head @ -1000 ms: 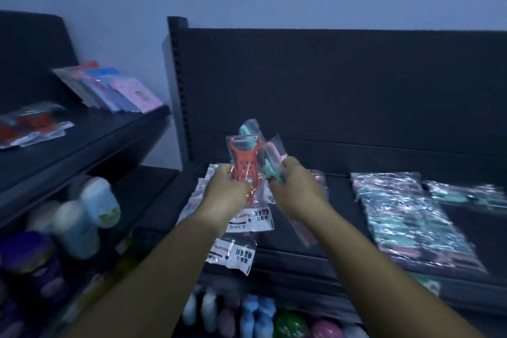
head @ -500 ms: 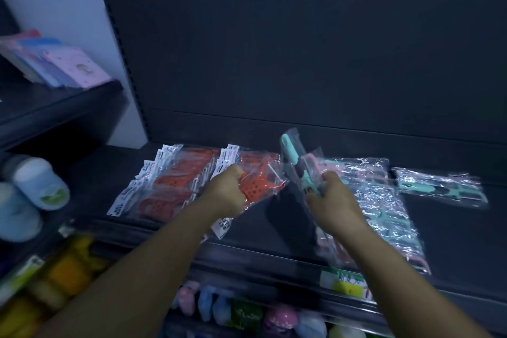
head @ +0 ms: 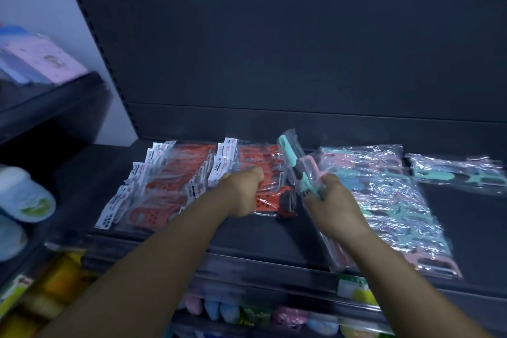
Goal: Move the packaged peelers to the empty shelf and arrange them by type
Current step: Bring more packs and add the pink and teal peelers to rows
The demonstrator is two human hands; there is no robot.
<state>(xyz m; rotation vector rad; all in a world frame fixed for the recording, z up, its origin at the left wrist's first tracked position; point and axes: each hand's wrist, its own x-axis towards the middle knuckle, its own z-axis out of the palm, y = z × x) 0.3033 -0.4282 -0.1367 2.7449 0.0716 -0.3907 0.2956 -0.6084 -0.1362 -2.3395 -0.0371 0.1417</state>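
Head view, hidden parts: your left hand (head: 242, 195) is curling its fingers on an orange peeler pack (head: 270, 202), and your knuckles are covering the fingertips, so the exact grip is hard to see. The wrapping glare is blurring the teal and pink peelers (head: 384, 200) on the right.
Head view, right hand: your right hand (head: 333, 204) is gripping a teal peeler pack (head: 295, 164) together with a pink one, tilted up above the shelf (head: 274, 239).
Head view, edges and room: two orange rows (head: 170, 181) are lying at the left; a bare dark strip is staying open between the orange packs and the teal and pink pile. A small teal group (head: 458, 175) is lying far right, cut by the frame edge.
Head view, change: half a second ago your left hand was holding the orange pack in the air; now it is pressing it down on the second orange row.
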